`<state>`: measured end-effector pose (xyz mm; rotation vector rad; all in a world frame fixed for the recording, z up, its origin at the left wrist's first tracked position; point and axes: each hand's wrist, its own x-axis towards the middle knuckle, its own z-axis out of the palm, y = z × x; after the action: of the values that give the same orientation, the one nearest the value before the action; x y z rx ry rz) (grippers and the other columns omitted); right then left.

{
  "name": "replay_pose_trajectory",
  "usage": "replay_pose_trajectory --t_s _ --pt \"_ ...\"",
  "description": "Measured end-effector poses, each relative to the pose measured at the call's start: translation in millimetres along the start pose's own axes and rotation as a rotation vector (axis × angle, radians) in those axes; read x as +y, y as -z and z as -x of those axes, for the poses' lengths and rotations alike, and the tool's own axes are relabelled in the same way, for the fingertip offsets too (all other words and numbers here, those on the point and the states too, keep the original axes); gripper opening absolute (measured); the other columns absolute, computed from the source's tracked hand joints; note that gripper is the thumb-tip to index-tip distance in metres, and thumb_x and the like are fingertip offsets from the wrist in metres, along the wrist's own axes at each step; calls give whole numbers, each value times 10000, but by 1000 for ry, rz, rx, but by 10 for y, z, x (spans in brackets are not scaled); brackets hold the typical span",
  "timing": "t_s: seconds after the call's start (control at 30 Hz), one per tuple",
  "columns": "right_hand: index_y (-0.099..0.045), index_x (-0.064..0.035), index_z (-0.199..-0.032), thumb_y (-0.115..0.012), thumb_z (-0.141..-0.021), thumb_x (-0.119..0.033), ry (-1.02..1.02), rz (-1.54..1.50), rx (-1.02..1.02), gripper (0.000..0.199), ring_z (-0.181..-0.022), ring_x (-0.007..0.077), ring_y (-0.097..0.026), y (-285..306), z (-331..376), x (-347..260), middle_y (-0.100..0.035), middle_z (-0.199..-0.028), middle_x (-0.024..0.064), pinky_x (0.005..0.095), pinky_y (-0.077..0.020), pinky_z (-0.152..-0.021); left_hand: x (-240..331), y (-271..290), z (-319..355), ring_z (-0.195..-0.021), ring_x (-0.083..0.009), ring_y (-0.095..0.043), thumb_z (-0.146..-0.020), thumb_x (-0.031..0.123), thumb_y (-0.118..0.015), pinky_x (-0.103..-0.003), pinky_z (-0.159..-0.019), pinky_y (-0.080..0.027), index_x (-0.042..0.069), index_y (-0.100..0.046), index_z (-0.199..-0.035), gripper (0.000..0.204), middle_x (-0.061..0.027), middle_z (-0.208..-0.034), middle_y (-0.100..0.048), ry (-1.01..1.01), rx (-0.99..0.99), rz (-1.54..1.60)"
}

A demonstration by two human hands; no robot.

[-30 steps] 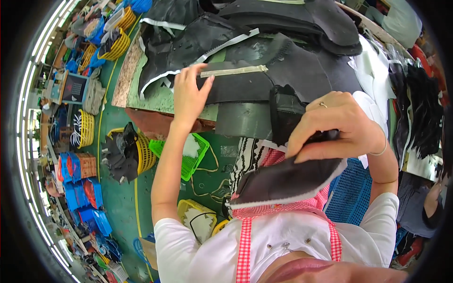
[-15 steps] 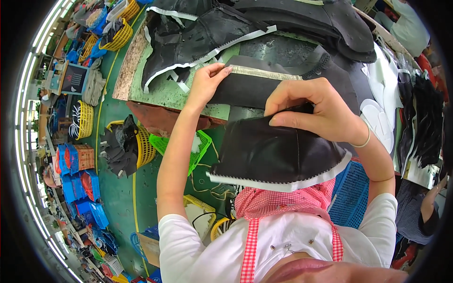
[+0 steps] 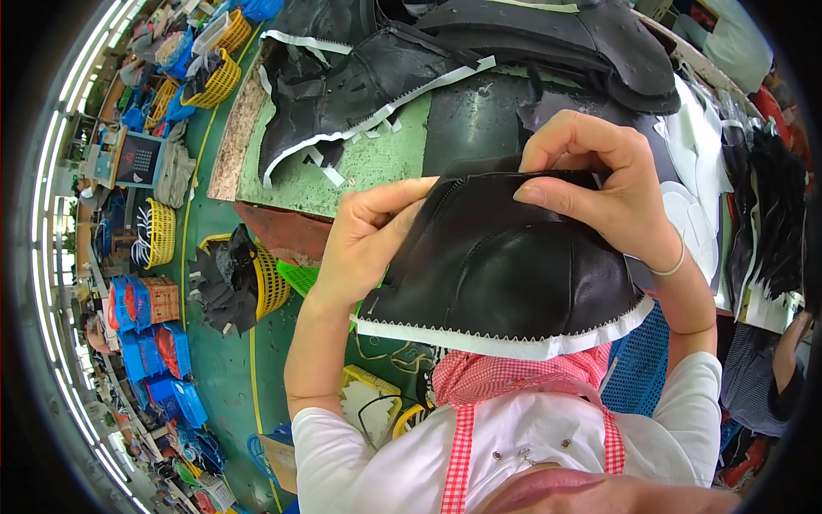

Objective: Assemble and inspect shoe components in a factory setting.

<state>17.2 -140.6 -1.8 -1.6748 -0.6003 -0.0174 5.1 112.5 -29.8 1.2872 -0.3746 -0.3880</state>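
Note:
A black leather boot upper point(image 3: 522, 257) with a white zigzag-stitched strip along its lower edge hangs between my two hands, in front of my chest. My left hand point(image 3: 372, 236) pinches its left side, close to a zipper-like dark seam. Thumb and fingers of my right hand point(image 3: 595, 176) grip the top edge on the right. The fingertips behind the leather are hidden. Beyond it, more black uppers point(image 3: 342, 103) with white edging lie on the green worktable point(image 3: 377, 163).
Stacked black pieces point(image 3: 556, 43) cover the table's far side. White cut pieces point(image 3: 685, 214) and black strips point(image 3: 775, 206) lie at the right. A yellow basket point(image 3: 272, 278) stands on the floor at left, a blue crate point(image 3: 638, 355) beside me. Another person point(image 3: 762, 368) is at the far right.
My left hand has left the light-coloured strip at the flattened upper part and moved down to the boot upper's left side. The upper is now spread wider, its top edge raised.

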Motion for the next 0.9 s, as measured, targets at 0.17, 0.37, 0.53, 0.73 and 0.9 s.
replay_pose_trajectory --t_s 0.17,0.37,0.53,0.73,0.9 --pt "-636 -6 -864 -744 -816 -39 -66 -29 13 123 -634 -5 -470 0 37 -41 -603 -786 -26 161 -373 -541 15 -36 19 -872 -51 -618 -980 56 -532 -188 -753 -503 -32 -609 -1234 280 -42 -1022 -688 -35 -2 -62" --pt "-616 -5 -844 -718 -813 -53 -71 65 10 117 -622 8 -478 15 55 -86 -599 -754 -9 170 -370 -521 49 -96 17 -875 -56 -621 -970 63 -550 -189 -760 -501 -34 -613 -1229 284 -43 -1025 -688 -36 14 -103" --pt "-588 -2 -825 -703 -797 -48 -103 120 9 127 -623 35 -511 6 51 -112 -589 -728 10 201 -420 -527 139 -97 -3 -875 -58 -622 -950 89 -579 -200 -749 -497 -35 -630 -1201 284 -52 -1014 -692 4 -21 -40" --pt "-582 -16 -825 -726 -780 -73 -46 200 15 161 -617 73 -532 -60 55 -126 -569 -694 31 237 -466 -571 302 -306 -110 -755 -29 -598 -852 79 -719 -174 -664 -457 -37 -685 -1016 203 -17 -858 -695 -21 68 -348" --pt "-575 -20 -796 -773 -768 -126 -16 267 7 226 -584 88 -494 62 122 -95 -550 -654 37 250 -436 -557 363 -269 -57 -614 -4 -511 -816 47 -751 -166 -548 -378 -28 -699 -864 103 25 -694 -624 -105 211 -525"
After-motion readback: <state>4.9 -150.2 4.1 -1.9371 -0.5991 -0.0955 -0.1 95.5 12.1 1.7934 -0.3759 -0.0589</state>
